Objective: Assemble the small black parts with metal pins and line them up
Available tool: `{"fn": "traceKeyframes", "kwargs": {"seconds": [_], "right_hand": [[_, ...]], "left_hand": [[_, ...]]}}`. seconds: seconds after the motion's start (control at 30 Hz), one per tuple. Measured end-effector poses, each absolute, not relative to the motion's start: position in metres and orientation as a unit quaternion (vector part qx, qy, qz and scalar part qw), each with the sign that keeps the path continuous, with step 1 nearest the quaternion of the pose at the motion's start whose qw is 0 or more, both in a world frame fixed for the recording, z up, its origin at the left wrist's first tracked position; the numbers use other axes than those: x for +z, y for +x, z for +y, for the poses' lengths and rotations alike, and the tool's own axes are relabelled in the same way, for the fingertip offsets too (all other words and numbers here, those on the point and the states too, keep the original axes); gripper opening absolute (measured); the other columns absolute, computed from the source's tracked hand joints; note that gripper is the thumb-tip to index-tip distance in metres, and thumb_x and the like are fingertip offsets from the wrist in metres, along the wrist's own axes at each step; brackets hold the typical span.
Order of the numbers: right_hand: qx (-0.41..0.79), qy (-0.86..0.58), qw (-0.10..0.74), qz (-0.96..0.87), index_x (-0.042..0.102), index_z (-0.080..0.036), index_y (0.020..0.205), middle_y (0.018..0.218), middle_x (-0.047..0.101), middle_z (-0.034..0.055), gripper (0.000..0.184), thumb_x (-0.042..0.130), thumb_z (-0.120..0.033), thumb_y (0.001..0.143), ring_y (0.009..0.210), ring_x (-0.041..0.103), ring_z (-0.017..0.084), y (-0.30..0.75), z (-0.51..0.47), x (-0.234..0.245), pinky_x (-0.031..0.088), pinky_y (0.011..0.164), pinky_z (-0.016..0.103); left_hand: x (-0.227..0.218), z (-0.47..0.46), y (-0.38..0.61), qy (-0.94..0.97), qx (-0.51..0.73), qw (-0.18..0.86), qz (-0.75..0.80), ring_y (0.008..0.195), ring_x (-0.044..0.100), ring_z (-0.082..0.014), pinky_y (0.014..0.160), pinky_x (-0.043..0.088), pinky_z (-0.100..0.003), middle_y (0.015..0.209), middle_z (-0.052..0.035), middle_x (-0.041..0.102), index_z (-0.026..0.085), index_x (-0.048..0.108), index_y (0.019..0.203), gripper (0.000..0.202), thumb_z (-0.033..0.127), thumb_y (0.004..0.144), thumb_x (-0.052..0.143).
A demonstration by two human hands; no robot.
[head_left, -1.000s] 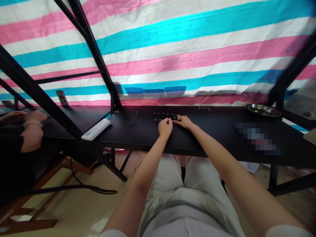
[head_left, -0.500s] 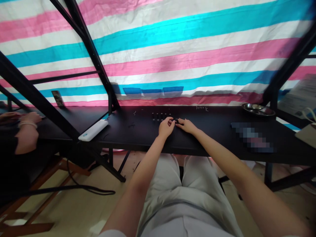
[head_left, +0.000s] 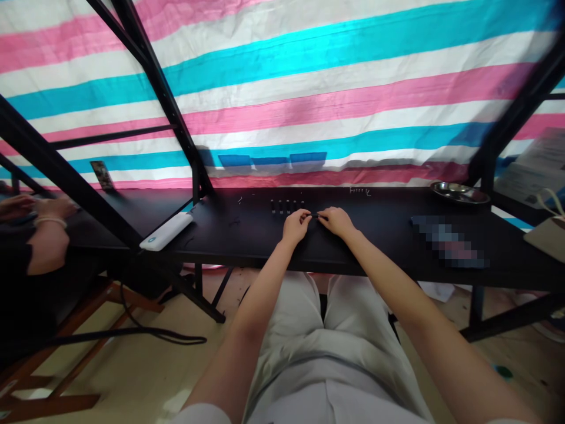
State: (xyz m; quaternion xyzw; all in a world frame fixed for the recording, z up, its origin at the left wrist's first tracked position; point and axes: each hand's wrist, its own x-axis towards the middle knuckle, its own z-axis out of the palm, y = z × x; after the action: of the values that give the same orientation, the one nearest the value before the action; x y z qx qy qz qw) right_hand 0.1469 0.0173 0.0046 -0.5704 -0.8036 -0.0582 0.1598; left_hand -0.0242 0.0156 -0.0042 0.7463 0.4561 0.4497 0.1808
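Note:
Over the black table (head_left: 229, 244), my left hand (head_left: 296, 225) is closed, thumb and fingertips pinched on one end of a small dark piece (head_left: 314, 216). My right hand (head_left: 338, 221) pinches the other end of that piece, too small and dark for me to name its kind. Just behind my left hand stands a row of several small black cylinders (head_left: 287, 206) with light ends; the nearest are partly covered by my fingers.
A long white device (head_left: 166, 231) lies at the table's left. At the back right rests a shiny metal dish (head_left: 459, 192), with a blurred-out object (head_left: 448, 241) before it. Small white bits (head_left: 359, 191) lie along the back edge. A co-worker's hands (head_left: 53, 209) are far left.
My hands have drawn slightly apart, with the dark piece showing between the fingertips. The view has shifted a little; the cylinders stay in their row.

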Motion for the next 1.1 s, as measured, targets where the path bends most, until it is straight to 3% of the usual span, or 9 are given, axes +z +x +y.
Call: {"fn": "traceKeyframes", "kwargs": {"seconds": [0.37,0.67,0.83,1.1], "right_hand": [[-0.063,-0.548,0.187,-0.813,0.062,-0.022,0.116,0.108,0.065,0.0075,0.039,0.038,-0.040,0.090,0.099,0.054,0.022,0.148,0.019,0.003,0.037,0.081,0.032],[-0.131,-0.590,0.270,-0.749,0.070,-0.019,0.098,0.094,0.061,0.0114,0.029,0.047,-0.033,0.089,0.090,0.051,0.024,0.158,0.022,-0.002,0.036,0.073,0.034],[-0.081,-0.455,0.348,-0.816,0.069,-0.022,0.103,0.086,0.059,0.0078,0.030,0.047,-0.037,0.089,0.082,0.052,0.019,0.153,0.026,-0.004,0.041,0.075,0.032],[-0.065,-0.381,0.319,-0.865,0.069,-0.017,0.094,0.079,0.059,0.0077,0.028,0.045,-0.029,0.089,0.075,0.052,0.018,0.146,0.026,-0.009,0.043,0.071,0.029]], "left_hand": [[-0.002,0.014,-0.025,0.729,0.476,0.183,0.457,0.069,0.057,-0.0117,0.069,0.046,-0.023,0.077,-0.0021,0.064,0.017,0.065,0.090,0.015,0.021,0.079,0.056],[-0.005,0.017,-0.026,0.719,0.486,0.166,0.468,0.063,0.054,-0.0099,0.065,0.045,-0.022,0.074,-0.0010,0.063,0.017,0.065,0.089,0.015,0.019,0.078,0.056],[-0.006,0.017,-0.026,0.729,0.469,0.162,0.472,0.060,0.052,-0.0091,0.063,0.044,-0.022,0.072,0.0001,0.062,0.018,0.066,0.089,0.015,0.022,0.076,0.059],[-0.008,0.017,-0.024,0.766,0.440,0.194,0.427,0.065,0.055,-0.0095,0.066,0.046,-0.022,0.079,-0.0019,0.064,0.016,0.065,0.090,0.017,0.020,0.076,0.057]]}}
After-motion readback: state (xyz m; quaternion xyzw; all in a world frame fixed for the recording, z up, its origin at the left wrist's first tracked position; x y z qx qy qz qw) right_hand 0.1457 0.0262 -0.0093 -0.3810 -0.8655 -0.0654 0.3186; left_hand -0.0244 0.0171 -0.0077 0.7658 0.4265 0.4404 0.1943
